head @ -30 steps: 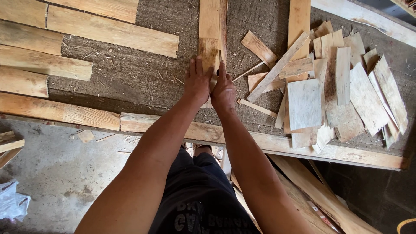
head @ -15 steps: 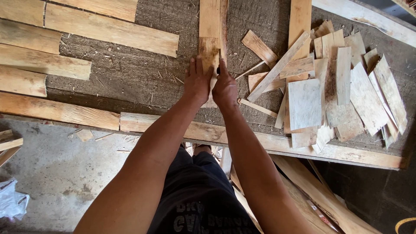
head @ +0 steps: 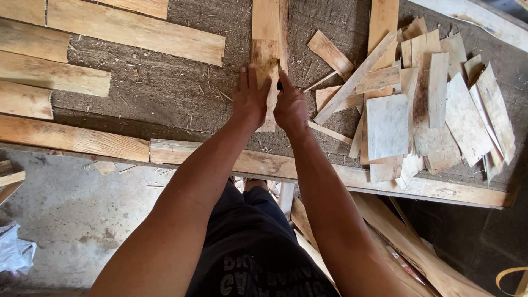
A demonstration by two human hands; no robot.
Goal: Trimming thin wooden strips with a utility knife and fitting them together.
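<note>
On the rough grey work surface (head: 165,93), strewn with chips and fibres, a narrow wooden strip (head: 266,60) lies pointing straight away from the person, resting on a longer plank (head: 268,16) that runs off the top of the view. Both hands grip the strip's near end. The left hand (head: 250,99) clamps its left edge, fingers laid flat along the wood; the right hand (head: 290,104) closes on the right edge, thumb side pressed in tight — something small and dark shows at its fingertips, though I cannot tell what. Held from both sides like this, the strip looks steadied against twisting, which would suit wood so splintered and ragged at its end.

To the right, well apart from the hands, a loose pile of thin offcuts (head: 429,104) lies fanned out, with a few slim slivers (head: 330,132) scattered between the pile and the right wrist. To the left, broader boards (head: 132,30) lie side by side. A long batten (head: 275,165) edges the near side of the surface, passing under both forearms — below it are concrete floor (head: 66,214) and more planks (head: 407,247) leaning at the lower right.
</note>
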